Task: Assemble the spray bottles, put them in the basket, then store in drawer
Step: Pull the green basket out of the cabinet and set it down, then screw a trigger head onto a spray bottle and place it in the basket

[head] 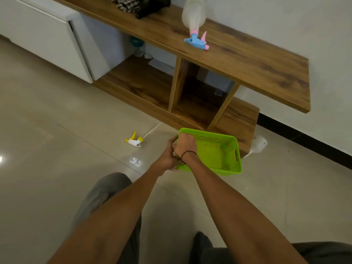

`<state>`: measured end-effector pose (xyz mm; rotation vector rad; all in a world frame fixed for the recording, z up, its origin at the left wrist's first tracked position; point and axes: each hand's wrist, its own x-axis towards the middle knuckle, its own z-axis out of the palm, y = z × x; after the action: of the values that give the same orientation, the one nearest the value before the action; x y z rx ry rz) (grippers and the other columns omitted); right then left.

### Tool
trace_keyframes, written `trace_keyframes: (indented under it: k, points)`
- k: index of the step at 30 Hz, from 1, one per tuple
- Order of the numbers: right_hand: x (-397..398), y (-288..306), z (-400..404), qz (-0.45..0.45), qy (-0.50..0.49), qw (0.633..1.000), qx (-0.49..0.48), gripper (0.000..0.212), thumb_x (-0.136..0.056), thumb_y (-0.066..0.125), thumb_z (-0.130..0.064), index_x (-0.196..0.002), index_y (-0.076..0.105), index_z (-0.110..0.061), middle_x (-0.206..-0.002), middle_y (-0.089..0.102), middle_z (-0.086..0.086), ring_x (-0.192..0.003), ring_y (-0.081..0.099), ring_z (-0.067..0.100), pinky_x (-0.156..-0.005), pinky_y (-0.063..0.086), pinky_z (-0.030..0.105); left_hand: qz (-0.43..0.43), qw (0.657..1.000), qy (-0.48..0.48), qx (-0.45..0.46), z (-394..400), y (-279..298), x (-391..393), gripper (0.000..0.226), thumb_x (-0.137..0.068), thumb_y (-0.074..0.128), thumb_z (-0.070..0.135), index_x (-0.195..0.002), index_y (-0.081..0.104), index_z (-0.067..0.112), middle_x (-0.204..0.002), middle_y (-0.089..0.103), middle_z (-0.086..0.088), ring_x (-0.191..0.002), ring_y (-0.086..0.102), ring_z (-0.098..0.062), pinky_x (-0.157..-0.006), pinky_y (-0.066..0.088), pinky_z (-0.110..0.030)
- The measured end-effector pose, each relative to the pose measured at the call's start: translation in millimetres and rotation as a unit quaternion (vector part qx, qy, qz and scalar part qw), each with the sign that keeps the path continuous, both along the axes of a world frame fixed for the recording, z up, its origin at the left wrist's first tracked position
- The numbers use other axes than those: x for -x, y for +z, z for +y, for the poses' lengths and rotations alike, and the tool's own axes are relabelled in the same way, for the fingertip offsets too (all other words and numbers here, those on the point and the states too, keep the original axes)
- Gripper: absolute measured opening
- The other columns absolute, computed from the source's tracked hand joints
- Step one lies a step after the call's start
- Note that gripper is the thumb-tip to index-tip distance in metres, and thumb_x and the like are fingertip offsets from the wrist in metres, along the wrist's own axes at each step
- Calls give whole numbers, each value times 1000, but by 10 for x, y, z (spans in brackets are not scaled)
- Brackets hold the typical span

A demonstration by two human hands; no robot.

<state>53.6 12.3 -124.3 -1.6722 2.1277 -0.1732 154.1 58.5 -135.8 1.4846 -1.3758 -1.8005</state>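
Note:
A green plastic basket (219,155) sits low over the tiled floor in front of the wooden unit, with nothing visible inside it. My right hand (185,144), a black band at its wrist, grips the basket's left rim. My left hand (167,159) curls round the outside of the same left wall. A translucent spray bottle (193,16) with a blue and pink spray head (197,41) lies on the wooden top. A loose yellow and white spray head (134,141) with its thin tube lies on the floor left of the basket. A white bottle (258,144) lies on the floor behind the basket.
The wooden shelf unit (247,63) has open compartments below, one holding a water bottle (138,47). A white drawer front (47,39) stands at the left. Dark and checked cloth (141,4) lies on the top. My knees fill the bottom of the view.

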Motion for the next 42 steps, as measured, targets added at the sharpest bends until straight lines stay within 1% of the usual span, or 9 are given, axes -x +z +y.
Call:
trace_keyframes:
  k: [4,8,11,15,23,26,31,37,42]
  points:
    - [-381,-97,-4,-45,-13,999,-8,35,-91,75,-28,-117,68,-6,-125,68,19,-121,66,41,-90,58,43,-42,997,59,22,-9,-98,-349,79,-98,58,-6,-163,34,32,-136,65,-21,-97,69,-32,-86,61,-63]
    - [-679,-237,23,-50,20,999,-6,36,-92,72,-32,-115,67,-5,-124,68,19,-119,66,41,-89,56,42,-83,995,57,-8,-2,-193,-680,59,-98,54,4,-146,50,37,-110,69,-14,-86,66,-22,-83,65,-60]
    - [-846,-359,40,-46,43,998,-5,38,-91,67,-37,-110,67,-4,-120,70,20,-114,67,43,-83,55,43,-143,988,52,-21,-35,-237,-915,48,-95,47,1,-134,57,29,-116,65,-14,-93,65,-30,-80,67,-60]
    - [-1006,-585,80,-49,56,997,-1,46,-93,65,-45,-111,67,-3,-120,70,21,-113,68,44,-84,55,44,-207,978,21,-35,-85,-331,-1174,63,-93,41,-2,-149,56,22,-136,55,-13,-118,62,-41,-76,66,-54]
    - [-1207,-1015,122,-70,65,995,-18,50,-95,61,-41,-120,58,1,-123,68,22,-116,67,45,-92,54,47,-224,973,33,-32,-78,-885,-1339,56,-94,41,1,-141,61,27,-123,65,-12,-110,65,-36,-83,65,-63]
    - [-1202,-1109,135,-79,59,994,-37,57,-95,62,-47,-126,55,1,-127,67,22,-121,65,44,-95,52,46,-231,972,46,8,-72,-990,-1369,54,-93,42,-3,-139,61,20,-111,65,-14,-95,63,-36,-81,64,-57]
    - [-1195,-1135,69,-128,39,989,-54,58,-96,64,-46,-129,53,1,-127,68,24,-121,65,45,-101,52,49,-272,959,39,72,-88,-1038,-1377,42,-101,55,1,-143,60,6,-139,66,-20,-124,64,-38,-106,50,-44]
    - [-1026,-1055,31,-113,36,993,11,44,-96,63,-43,-116,62,-4,-121,66,24,-113,64,47,-91,51,45,-270,953,95,94,-136,-958,-1318,44,-92,67,6,-136,68,14,-117,78,-12,-113,72,-31,-99,57,-44]
    - [-598,-959,-70,-56,-12,994,91,29,-99,61,-31,-113,60,-5,-114,69,21,-105,67,45,-84,53,46,-276,931,189,148,-239,-837,-1121,26,-91,66,12,-113,78,20,-105,82,0,-107,75,-24,-94,58,-39]
